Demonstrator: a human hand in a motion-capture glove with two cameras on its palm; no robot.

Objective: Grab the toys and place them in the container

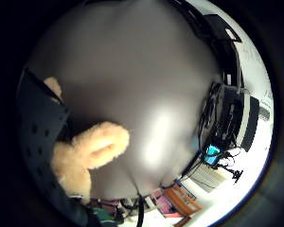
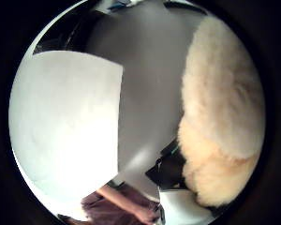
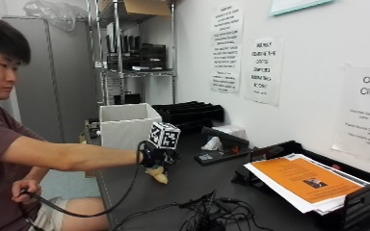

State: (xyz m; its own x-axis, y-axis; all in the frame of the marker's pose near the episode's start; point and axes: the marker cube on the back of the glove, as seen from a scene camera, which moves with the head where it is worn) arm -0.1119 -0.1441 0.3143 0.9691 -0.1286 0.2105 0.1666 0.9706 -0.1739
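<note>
My gloved right hand [image 3: 151, 157] hangs a little above the black table [image 3: 191, 185] and grips a tan plush toy [image 3: 159, 176], whose lower part dangles below the fingers. The toy's fluffy body [image 2: 222, 108] fills one side of the thumb side palm view, and one of its limbs [image 1: 97, 144] sticks out over the table in the little finger side palm view. A white open-topped container [image 3: 128, 126] stands just behind the hand, and its white wall [image 2: 65, 126] shows close to the palm.
A black tray with a stack of papers, orange sheet on top [image 3: 300, 181], sits at the right. Tangled cables [image 3: 210, 214] lie near the front edge. Black trays [image 3: 191, 113] and a metal shelf [image 3: 134, 53] stand behind the container.
</note>
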